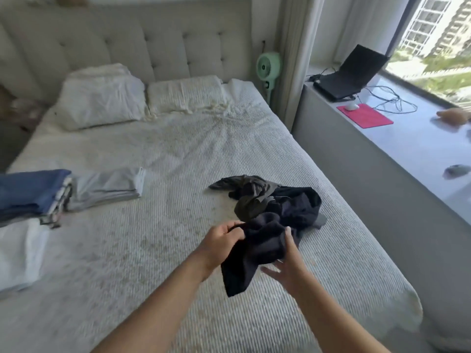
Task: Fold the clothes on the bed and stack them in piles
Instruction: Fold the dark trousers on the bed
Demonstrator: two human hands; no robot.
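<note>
Head view looked down across a bed (178, 174) with a pale ribbed cover; two pillows (102, 98) lay against a tufted headboard (127, 39); a sill (407, 149) ran along the bed's right side under a window (433, 47). Folded piles (33, 194) sat at the bed's left edge, a blue one on top of striped pieces, a grey folded piece (109, 186) just beside it, a white one (17, 256) nearer the camera. A loose heap (275, 200) of dark and olive clothes lay right of centre on the cover. From it a dark garment (254, 250) was lifted toward the camera; the left hand (219, 245) pinched its upper edge with curled fingers; the right hand (288, 266) held its other side, thumb up against the cloth, fingers spread beneath. On the sill stood a laptop (351, 75), with a red pad (364, 115) and a mouse (351, 106) near it; a green fan (267, 64) stood by the headboard.
</note>
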